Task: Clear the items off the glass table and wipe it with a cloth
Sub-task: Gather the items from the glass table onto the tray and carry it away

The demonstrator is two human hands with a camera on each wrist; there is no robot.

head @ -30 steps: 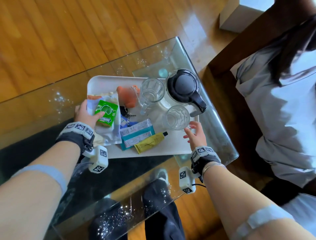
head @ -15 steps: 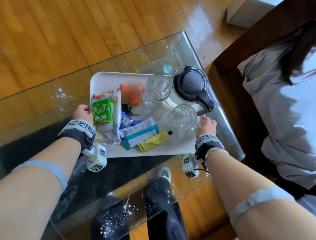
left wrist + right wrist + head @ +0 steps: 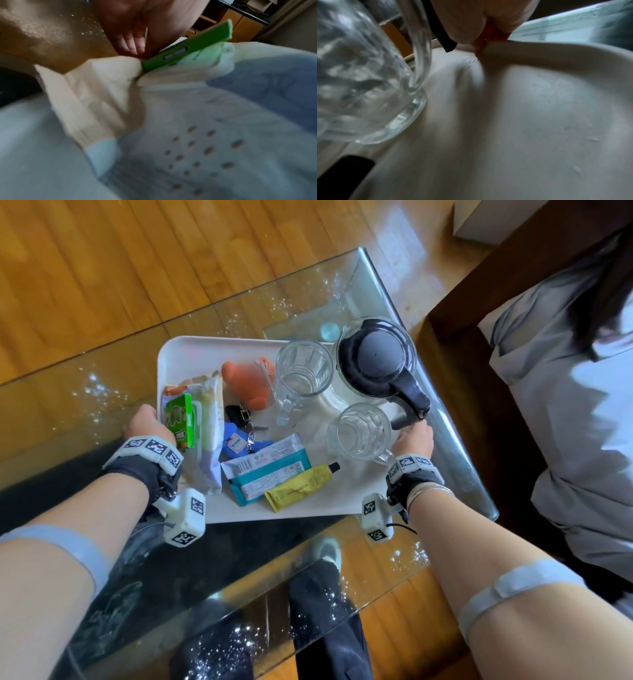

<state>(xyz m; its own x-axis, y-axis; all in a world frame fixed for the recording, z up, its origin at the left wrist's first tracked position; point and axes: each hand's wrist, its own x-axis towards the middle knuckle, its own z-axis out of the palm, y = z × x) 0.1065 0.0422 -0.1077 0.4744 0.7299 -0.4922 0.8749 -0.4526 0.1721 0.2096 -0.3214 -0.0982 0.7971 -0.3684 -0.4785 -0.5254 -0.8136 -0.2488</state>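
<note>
A white tray [image 3: 205, 354] sits on the glass table [image 3: 102, 364]. It carries a black-lidded glass jug [image 3: 375, 359], two glass mugs [image 3: 303, 371] [image 3: 359, 431], a green box [image 3: 180, 419] on a white packet, an orange toy [image 3: 245, 381], keys [image 3: 239, 419], a teal packet [image 3: 267, 474] and a yellow tube [image 3: 301, 486]. My left hand [image 3: 145, 424] grips the tray's left edge, fingers [image 3: 133, 44] curled beside the green box [image 3: 188, 50]. My right hand [image 3: 412, 436] grips the right edge, thumb pressing on the rim [image 3: 539, 50] next to a mug [image 3: 359, 81].
Crumbs or specks dot the glass around the tray. A person in pale clothes [image 3: 565, 422] sits close on the right behind a dark wooden frame [image 3: 455, 337]. My legs and a shoe [image 3: 325, 549] show under the glass. Wooden floor lies beyond the far edge.
My left hand left the green box and took the tray's left edge. My right hand moved from beside the near mug to close on the tray's right edge.
</note>
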